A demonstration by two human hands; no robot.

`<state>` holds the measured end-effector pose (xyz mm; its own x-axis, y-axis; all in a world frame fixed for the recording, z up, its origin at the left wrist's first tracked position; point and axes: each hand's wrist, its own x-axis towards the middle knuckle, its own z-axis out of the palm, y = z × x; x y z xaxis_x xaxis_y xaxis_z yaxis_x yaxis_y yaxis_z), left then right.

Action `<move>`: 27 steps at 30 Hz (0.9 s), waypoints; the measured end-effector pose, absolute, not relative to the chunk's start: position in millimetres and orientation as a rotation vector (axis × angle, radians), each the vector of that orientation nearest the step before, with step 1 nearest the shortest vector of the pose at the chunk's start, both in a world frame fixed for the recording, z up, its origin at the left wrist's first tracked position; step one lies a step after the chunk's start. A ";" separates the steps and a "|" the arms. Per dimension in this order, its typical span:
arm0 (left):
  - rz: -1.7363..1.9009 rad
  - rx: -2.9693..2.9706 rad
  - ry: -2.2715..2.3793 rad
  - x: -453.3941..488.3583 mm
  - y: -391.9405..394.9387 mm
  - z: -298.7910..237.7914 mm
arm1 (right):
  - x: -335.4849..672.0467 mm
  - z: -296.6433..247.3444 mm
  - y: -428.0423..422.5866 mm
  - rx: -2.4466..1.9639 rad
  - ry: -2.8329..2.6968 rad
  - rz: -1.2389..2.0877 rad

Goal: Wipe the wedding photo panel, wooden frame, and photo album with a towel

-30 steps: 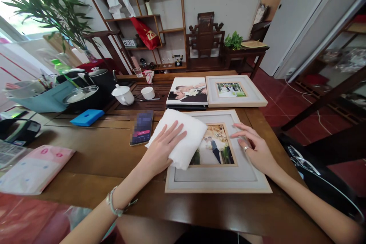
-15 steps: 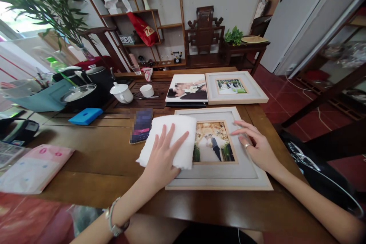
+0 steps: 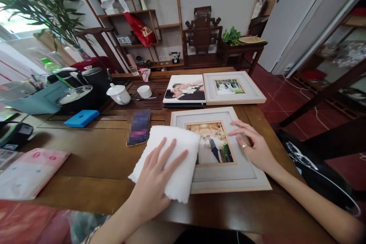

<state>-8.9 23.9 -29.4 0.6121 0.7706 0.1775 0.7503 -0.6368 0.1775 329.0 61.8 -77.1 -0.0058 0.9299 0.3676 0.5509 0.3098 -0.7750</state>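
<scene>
My left hand (image 3: 156, 179) lies flat with fingers spread on a white cloth (image 3: 183, 143), pressing it over the lower left corner of a light wooden picture frame (image 3: 223, 177). The frame lies flat on the wooden table (image 3: 94, 160) and holds a photo of two people. My right hand (image 3: 253, 146), wearing a ring, rests open on the frame's right side with fingers stretched flat. A phone (image 3: 138, 132) lies just left of the cloth.
Behind the frame lie a photo print (image 3: 185, 89) and a smaller framed photo (image 3: 233, 87). A tea tray with a white teapot (image 3: 118, 94) and cup (image 3: 144, 91) stands at the back left, beside pots and a blue block (image 3: 81, 117). A pink packet (image 3: 27, 173) lies at the near left.
My left hand has dragged the cloth from the frame's upper left toward me, down to its lower left corner. My right hand has stayed on the frame's right side.
</scene>
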 end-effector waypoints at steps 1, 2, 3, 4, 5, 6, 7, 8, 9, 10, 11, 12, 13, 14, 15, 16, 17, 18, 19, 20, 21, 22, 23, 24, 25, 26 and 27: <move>0.412 2.730 1.294 -10.5 28.6 -30.3 | 329.7 -77.3 62.1 -1.354 -1.675 0.529; 0.453 2.715 1.294 -11.6 36.8 -31.4 | 330.3 -77.5 62.4 -1.355 -1.675 0.531; 0.484 2.704 1.300 -12.0 47.7 -32.4 | 330.9 -77.7 62.7 -1.357 -1.674 0.535; 0.491 2.698 1.310 -11.5 60.4 -33.3 | 331.4 -77.9 62.9 -1.360 -1.675 0.543; 0.475 2.699 1.322 -9.9 73.9 -33.8 | 331.7 -78.0 62.8 -1.363 -1.676 0.550; 0.444 2.704 1.329 -7.3 87.2 -33.8 | 331.8 -78.1 62.6 -1.365 -1.679 0.558; 0.406 2.711 1.335 -3.6 99.3 -33.2 | 331.7 -78.2 62.1 -1.368 -1.680 0.563; 0.368 2.721 1.341 0.7 109.7 -32.2 | 331.4 -78.2 61.5 -1.373 -1.680 0.562; 0.330 2.735 1.342 5.6 117.6 -30.8 | 330.9 -78.3 60.8 -1.379 -1.681 0.556; 0.293 2.756 1.340 10.6 122.7 -29.3 | 330.3 -78.4 60.0 -1.386 -1.681 0.547; 0.258 2.783 1.339 15.6 124.7 -27.7 | 329.8 -78.4 59.4 -1.392 -1.681 0.539; 0.221 2.814 1.336 20.2 123.5 -26.4 | 329.3 -78.5 59.0 -1.397 -1.682 0.534; 0.183 2.846 1.332 24.4 119.2 -25.3 | 328.9 -78.5 59.0 -1.399 -1.682 0.535; 0.143 2.875 1.324 28.1 112.2 -24.6 | 328.7 -78.4 59.2 -1.399 -1.682 0.541; 0.102 2.898 1.312 31.2 103.1 -24.4 | 328.7 -78.3 59.7 -1.397 -1.681 0.549; 0.063 2.915 1.289 33.7 92.8 -24.7 | 328.8 -78.1 60.3 -1.395 -1.683 0.557; 0.033 2.929 1.256 35.6 82.2 -25.4 | 329.1 -77.9 61.0 -1.393 -1.689 0.561; 0.013 2.940 1.218 37.1 72.3 -26.5 | 329.4 -77.6 61.6 -1.392 -1.700 0.561; 0.009 2.947 1.192 38.3 64.1 -27.8 | 329.8 -77.1 62.1 -1.393 -1.717 0.561; 0.016 2.950 1.178 39.2 58.5 -29.0 | 330.1 -76.6 62.4 -1.395 -1.738 0.562; 0.031 2.948 1.185 40.1 56.1 -29.9 | 330.4 -76.0 62.4 -1.398 -1.761 0.568; 0.050 2.937 1.217 41.2 57.2 -30.4 | 330.7 -75.4 62.3 -1.402 -1.782 0.576; 0.069 2.918 1.269 42.4 61.5 -30.1 | 331.0 -74.8 62.0 -1.405 -1.799 0.586; 0.088 2.894 1.332 44.1 68.6 -29.2 | 331.3 -74.3 61.8 -1.407 -1.813 0.595; 0.106 2.865 1.402 46.2 77.8 -27.6 | 331.7 -74.0 61.5 -1.408 -1.824 0.602; 0.114 2.833 1.464 48.8 88.1 -25.6 | 332.0 -73.8 61.3 -1.407 -1.832 0.606; 0.114 2.803 1.514 51.9 98.3 -23.4 | 332.4 -73.8 61.3 -1.406 -1.840 0.609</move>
